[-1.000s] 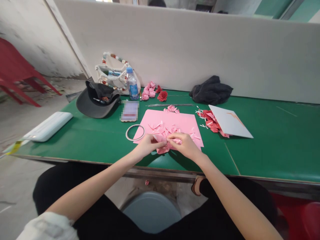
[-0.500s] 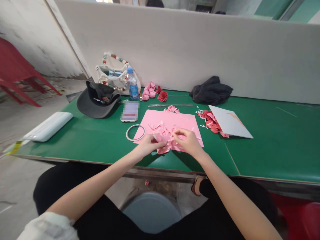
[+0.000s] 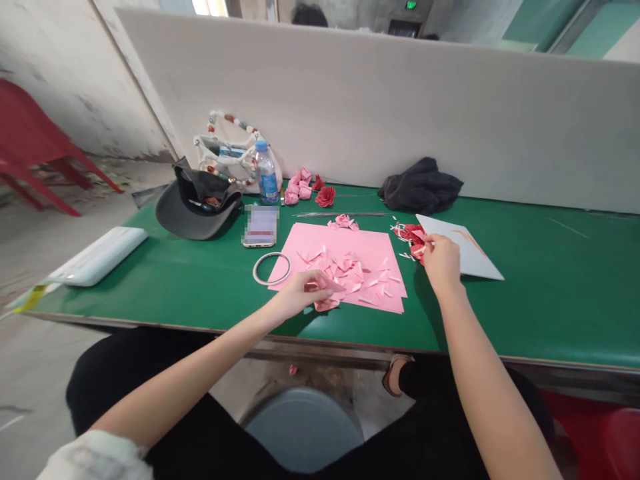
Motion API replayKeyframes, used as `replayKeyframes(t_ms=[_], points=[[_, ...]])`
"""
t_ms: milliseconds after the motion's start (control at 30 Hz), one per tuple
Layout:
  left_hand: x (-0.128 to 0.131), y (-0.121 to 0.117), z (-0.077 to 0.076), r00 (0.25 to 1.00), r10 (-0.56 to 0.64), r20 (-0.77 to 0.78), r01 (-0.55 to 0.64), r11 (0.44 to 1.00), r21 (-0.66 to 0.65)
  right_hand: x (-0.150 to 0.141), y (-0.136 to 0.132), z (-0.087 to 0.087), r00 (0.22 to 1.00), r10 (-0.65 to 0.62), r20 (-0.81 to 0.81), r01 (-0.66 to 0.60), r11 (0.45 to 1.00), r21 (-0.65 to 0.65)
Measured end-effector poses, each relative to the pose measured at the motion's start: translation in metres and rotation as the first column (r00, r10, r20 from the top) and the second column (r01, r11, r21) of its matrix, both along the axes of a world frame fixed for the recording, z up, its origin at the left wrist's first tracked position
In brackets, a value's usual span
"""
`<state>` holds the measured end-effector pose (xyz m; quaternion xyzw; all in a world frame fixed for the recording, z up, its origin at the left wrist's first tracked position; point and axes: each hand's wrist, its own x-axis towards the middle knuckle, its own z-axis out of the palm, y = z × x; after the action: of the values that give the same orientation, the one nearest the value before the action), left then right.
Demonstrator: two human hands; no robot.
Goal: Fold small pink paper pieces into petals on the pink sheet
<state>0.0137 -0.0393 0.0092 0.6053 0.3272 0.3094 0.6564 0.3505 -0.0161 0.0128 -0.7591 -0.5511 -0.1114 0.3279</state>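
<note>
My left hand (image 3: 299, 293) pinches a folded pink paper piece (image 3: 334, 284) above the near edge of the pink paper sheets (image 3: 345, 238). Cut pink paper pieces and small pale strips (image 3: 353, 268) lie scattered over those sheets. Out to the right, my right hand (image 3: 444, 261) is at the pile of red and pink paper pieces (image 3: 413, 233), its fingertips pressed together. Whatever is between them is too small to make out. A white board (image 3: 477, 257) leans over part of that pile, behind my right hand.
A tape roll (image 3: 271, 269) lies by the sheets' left edge, with a phone (image 3: 261, 227) behind it. Further back are a cap (image 3: 197, 203), a bottle (image 3: 267, 175), paper flowers (image 3: 300, 187), thin wires (image 3: 343, 215) and black cloth (image 3: 421, 187). A panel (image 3: 380, 100) closes off the back.
My right hand has left the pink pieces and moved right to the red pile. The left hand stays over the sheets with its pink piece, now apart from the right.
</note>
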Motion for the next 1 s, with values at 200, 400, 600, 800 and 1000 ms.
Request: replayKeyframes(t_ms=[200,400,600,800,1000], points=[[-0.003,0.002,0.000,0.996,-0.019,-0.085,0.020,1.000,0.006,-0.007,0.001,0.001,0.999,0.049,-0.022,-0.049,0.999,0.015],[-0.004,0.003,-0.003,0.993,-0.023,-0.117,0.033,0.995,0.090,-0.003,0.001,-0.001,1.000,0.028,-0.014,-0.029,0.997,-0.070],[-0.005,0.001,0.005,0.987,-0.062,-0.146,0.075,0.993,0.087,-0.016,-0.002,0.007,0.989,0.124,-0.074,-0.122,0.992,0.034],[-0.002,-0.001,0.007,0.979,-0.114,-0.167,0.129,0.988,0.081,-0.111,-0.038,0.029,0.592,0.739,-0.322,-0.728,0.662,0.181],[-0.001,-0.004,0.007,0.950,-0.221,-0.221,0.247,0.964,0.102,-0.159,-0.059,0.021,0.445,0.792,-0.418,-0.808,0.557,0.195]])
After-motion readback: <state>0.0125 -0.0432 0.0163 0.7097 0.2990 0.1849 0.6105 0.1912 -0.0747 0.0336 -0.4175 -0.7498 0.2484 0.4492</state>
